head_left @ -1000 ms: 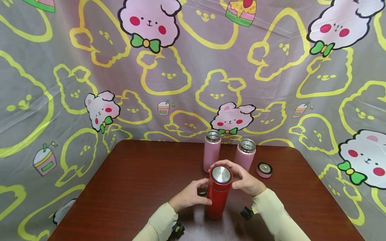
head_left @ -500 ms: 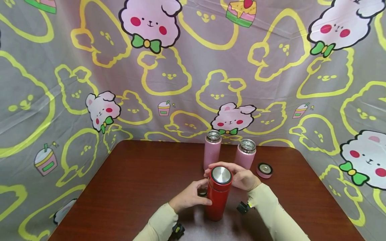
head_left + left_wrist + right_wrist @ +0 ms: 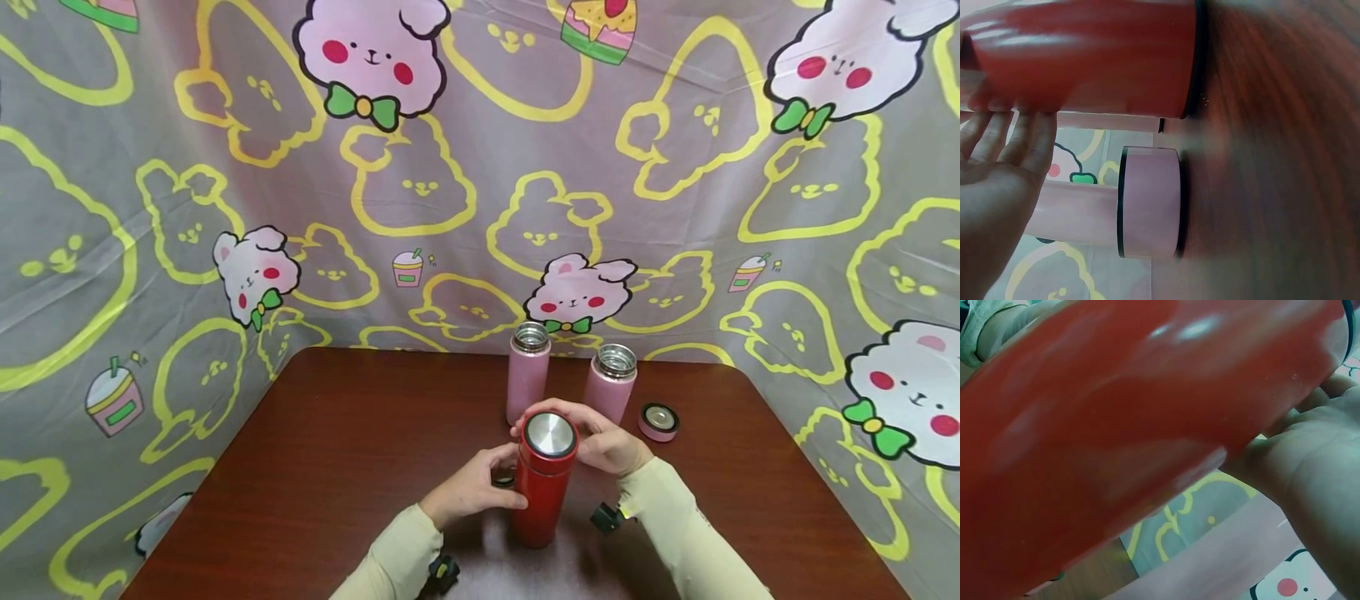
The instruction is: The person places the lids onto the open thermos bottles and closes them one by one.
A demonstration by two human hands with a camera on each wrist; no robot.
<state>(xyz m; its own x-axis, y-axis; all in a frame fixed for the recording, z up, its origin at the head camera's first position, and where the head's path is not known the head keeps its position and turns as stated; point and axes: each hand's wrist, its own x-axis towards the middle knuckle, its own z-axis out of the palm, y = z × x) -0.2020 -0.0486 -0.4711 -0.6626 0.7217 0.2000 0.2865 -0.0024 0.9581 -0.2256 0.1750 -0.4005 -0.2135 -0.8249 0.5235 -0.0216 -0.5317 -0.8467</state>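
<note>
A red thermos bottle (image 3: 542,504) stands upright near the front of the table, its red lid with a round silver top (image 3: 551,435) in place. My left hand (image 3: 474,486) holds the bottle's body from the left, thumb in front and fingers behind. Around the lid from behind and the right curls my right hand (image 3: 600,437). The left wrist view shows the red body (image 3: 1085,56) with fingertips against it. In the right wrist view, the bottle (image 3: 1122,437) covers most of the frame, and part of my right hand (image 3: 1310,444) shows beside it.
Two lidless pink thermos bottles (image 3: 528,379) (image 3: 609,390) stand at the back of the brown table (image 3: 360,450). A pink lid (image 3: 658,422) lies upturned to their right. Another pink lid (image 3: 1150,203) sits close behind my left hand. A patterned cloth surrounds the table.
My right hand has turned around the lid, its thumb and wrist shifting and its fingers closing more tightly round it. The left hand and the red bottle keep their place.
</note>
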